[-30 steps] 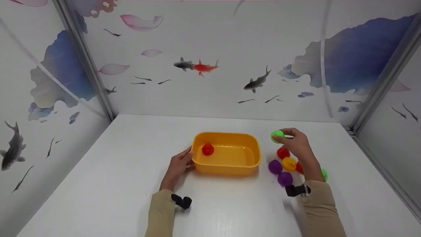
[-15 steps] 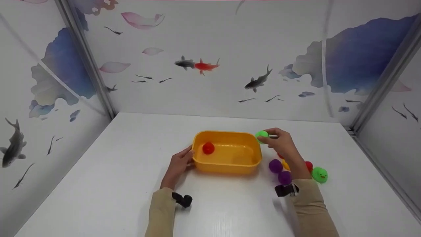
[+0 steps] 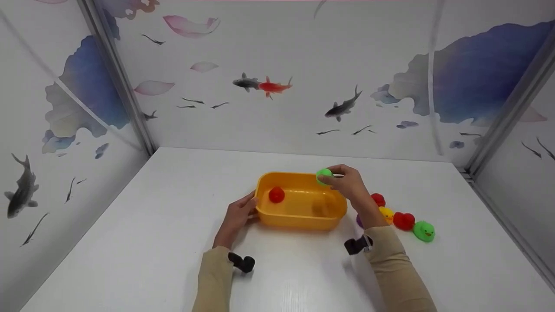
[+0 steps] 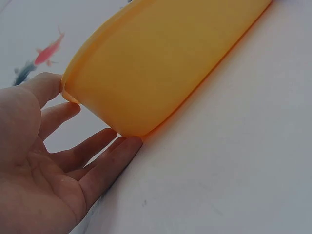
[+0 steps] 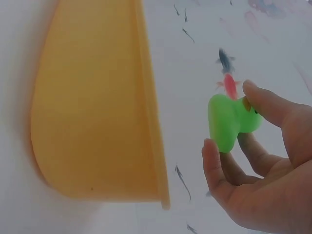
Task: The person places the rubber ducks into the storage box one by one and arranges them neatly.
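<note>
A yellow plastic basin (image 3: 299,223) stands on the white table, with one red rubber duck (image 3: 276,195) inside at the left. My left hand (image 3: 236,216) holds the basin's left end; in the left wrist view the thumb is at the rim and the fingertips (image 4: 131,144) touch the outer wall low down. My right hand (image 3: 350,184) pinches a green rubber duck (image 3: 324,176) between thumb and fingers, above the basin's back right part. In the right wrist view this green duck (image 5: 226,122) is apart from the basin wall (image 5: 97,107).
To the basin's right lie red ducks (image 3: 404,221), a yellow duck (image 3: 386,215) and another green duck (image 3: 424,231). A purple toy (image 3: 360,221) is mostly hidden behind the right forearm. White walls with painted fish (image 3: 275,86) enclose the table's back and sides.
My right hand has carried the green duck leftward, from beside the basin to above its right part. More of the ducks at the right now show. The left hand stays on the basin.
</note>
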A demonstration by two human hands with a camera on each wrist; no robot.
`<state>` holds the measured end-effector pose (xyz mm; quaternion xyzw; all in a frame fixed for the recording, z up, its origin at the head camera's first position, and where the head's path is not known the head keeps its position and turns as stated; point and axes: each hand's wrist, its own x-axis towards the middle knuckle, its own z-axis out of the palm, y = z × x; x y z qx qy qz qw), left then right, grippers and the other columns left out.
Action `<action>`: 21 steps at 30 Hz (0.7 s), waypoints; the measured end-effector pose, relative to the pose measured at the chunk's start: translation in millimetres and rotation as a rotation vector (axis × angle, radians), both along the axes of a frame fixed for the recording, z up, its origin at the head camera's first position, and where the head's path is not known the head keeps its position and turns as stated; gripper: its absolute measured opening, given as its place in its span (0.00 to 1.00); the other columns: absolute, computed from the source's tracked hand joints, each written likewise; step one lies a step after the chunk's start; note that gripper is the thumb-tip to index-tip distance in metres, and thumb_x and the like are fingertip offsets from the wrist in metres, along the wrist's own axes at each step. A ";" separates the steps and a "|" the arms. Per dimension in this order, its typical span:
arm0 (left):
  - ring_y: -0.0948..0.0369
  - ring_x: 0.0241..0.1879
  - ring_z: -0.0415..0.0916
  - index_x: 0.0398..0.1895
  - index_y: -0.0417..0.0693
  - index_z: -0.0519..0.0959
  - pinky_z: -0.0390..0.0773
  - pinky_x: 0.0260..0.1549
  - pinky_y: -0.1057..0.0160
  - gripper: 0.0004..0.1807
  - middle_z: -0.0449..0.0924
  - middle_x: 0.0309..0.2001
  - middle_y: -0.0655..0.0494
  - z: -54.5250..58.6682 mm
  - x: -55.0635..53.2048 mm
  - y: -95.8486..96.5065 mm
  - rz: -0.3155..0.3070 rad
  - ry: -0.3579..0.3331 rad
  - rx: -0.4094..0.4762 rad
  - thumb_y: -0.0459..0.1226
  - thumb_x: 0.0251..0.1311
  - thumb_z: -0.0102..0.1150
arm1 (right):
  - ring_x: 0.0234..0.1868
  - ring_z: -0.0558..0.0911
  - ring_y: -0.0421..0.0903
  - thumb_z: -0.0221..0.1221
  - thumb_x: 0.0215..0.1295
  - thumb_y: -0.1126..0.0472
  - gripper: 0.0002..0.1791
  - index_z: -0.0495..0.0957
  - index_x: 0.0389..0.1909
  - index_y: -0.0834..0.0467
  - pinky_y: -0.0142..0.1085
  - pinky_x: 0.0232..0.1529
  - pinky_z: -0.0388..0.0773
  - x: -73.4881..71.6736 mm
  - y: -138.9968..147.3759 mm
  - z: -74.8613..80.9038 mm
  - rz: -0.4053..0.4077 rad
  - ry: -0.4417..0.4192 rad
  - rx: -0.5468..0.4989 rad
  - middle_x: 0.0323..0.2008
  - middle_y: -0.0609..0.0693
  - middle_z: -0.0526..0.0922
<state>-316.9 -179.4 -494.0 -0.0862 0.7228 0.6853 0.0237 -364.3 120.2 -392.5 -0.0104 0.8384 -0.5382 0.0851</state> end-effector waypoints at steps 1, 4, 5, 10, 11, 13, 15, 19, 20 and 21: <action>0.59 0.46 0.82 0.72 0.59 0.70 0.85 0.50 0.62 0.27 0.81 0.60 0.47 -0.1 -0.6 -0.1 0.001 -0.004 0.000 0.49 0.72 0.55 | 0.62 0.77 0.56 0.65 0.66 0.49 0.30 0.71 0.65 0.56 0.45 0.70 0.73 -0.5 -3.0 1.2 0.008 0.001 -0.004 0.67 0.56 0.72; 0.59 0.45 0.82 0.72 0.59 0.70 0.85 0.50 0.62 0.27 0.81 0.60 0.47 -0.4 -2.5 -0.4 0.004 -0.013 0.003 0.48 0.72 0.55 | 0.59 0.78 0.56 0.66 0.66 0.50 0.29 0.71 0.64 0.57 0.45 0.69 0.74 -2.5 -11.9 4.1 0.032 0.004 -0.018 0.64 0.56 0.75; 0.59 0.45 0.82 0.72 0.59 0.70 0.85 0.49 0.62 0.27 0.81 0.61 0.47 -0.2 -2.8 -0.3 0.006 -0.015 0.002 0.48 0.72 0.55 | 0.59 0.78 0.55 0.66 0.65 0.50 0.29 0.71 0.63 0.56 0.44 0.69 0.74 -3.0 -15.0 4.8 0.037 -0.002 -0.018 0.63 0.56 0.75; 0.58 0.46 0.81 0.72 0.60 0.70 0.85 0.50 0.63 0.26 0.79 0.63 0.50 -0.1 -3.0 -0.1 0.016 -0.026 -0.005 0.48 0.72 0.55 | 0.59 0.79 0.56 0.67 0.64 0.50 0.29 0.72 0.62 0.57 0.45 0.69 0.74 -5.5 -29.8 4.8 0.061 -0.034 -0.030 0.63 0.56 0.76; 0.58 0.46 0.81 0.72 0.61 0.70 0.85 0.50 0.62 0.26 0.79 0.64 0.50 -0.2 -2.7 -0.1 0.015 -0.027 -0.010 0.48 0.72 0.55 | 0.59 0.79 0.56 0.67 0.64 0.50 0.29 0.72 0.62 0.57 0.45 0.69 0.74 -5.8 -32.7 4.3 0.062 -0.040 -0.033 0.63 0.56 0.76; 0.58 0.47 0.81 0.71 0.61 0.70 0.85 0.51 0.62 0.26 0.78 0.64 0.50 -0.5 -2.0 0.0 0.012 -0.026 -0.016 0.49 0.72 0.55 | 0.59 0.79 0.57 0.67 0.64 0.52 0.28 0.73 0.62 0.58 0.46 0.68 0.74 -6.5 -37.8 2.7 0.071 -0.038 -0.043 0.63 0.57 0.75; 0.58 0.48 0.82 0.72 0.61 0.70 0.85 0.51 0.61 0.26 0.78 0.65 0.49 -0.7 -1.2 0.0 0.006 -0.015 -0.021 0.48 0.72 0.54 | 0.58 0.79 0.57 0.67 0.65 0.54 0.27 0.73 0.61 0.59 0.45 0.68 0.75 -7.0 -43.1 1.5 0.070 -0.039 -0.053 0.62 0.58 0.76; 0.58 0.48 0.82 0.72 0.60 0.70 0.84 0.52 0.61 0.26 0.77 0.65 0.49 -0.5 -0.4 -0.1 -0.003 -0.004 -0.019 0.48 0.73 0.54 | 0.55 0.80 0.54 0.67 0.65 0.55 0.26 0.74 0.60 0.60 0.43 0.65 0.78 -9.2 -51.9 -2.2 0.071 -0.040 -0.057 0.58 0.58 0.78; 0.58 0.48 0.82 0.72 0.60 0.70 0.84 0.52 0.61 0.26 0.77 0.65 0.49 0.0 -0.5 -0.2 -0.003 -0.003 -0.012 0.48 0.73 0.54 | 0.54 0.81 0.54 0.67 0.64 0.55 0.25 0.74 0.59 0.60 0.43 0.65 0.78 -9.6 -53.9 -3.1 0.071 -0.043 -0.057 0.57 0.58 0.78; 0.58 0.48 0.82 0.72 0.60 0.70 0.84 0.52 0.61 0.26 0.77 0.65 0.49 0.3 -0.7 -0.3 -0.004 -0.002 -0.010 0.48 0.73 0.54 | 0.54 0.81 0.53 0.68 0.64 0.55 0.25 0.75 0.59 0.60 0.43 0.65 0.78 -10.2 -55.6 -4.5 0.071 -0.044 -0.054 0.56 0.58 0.79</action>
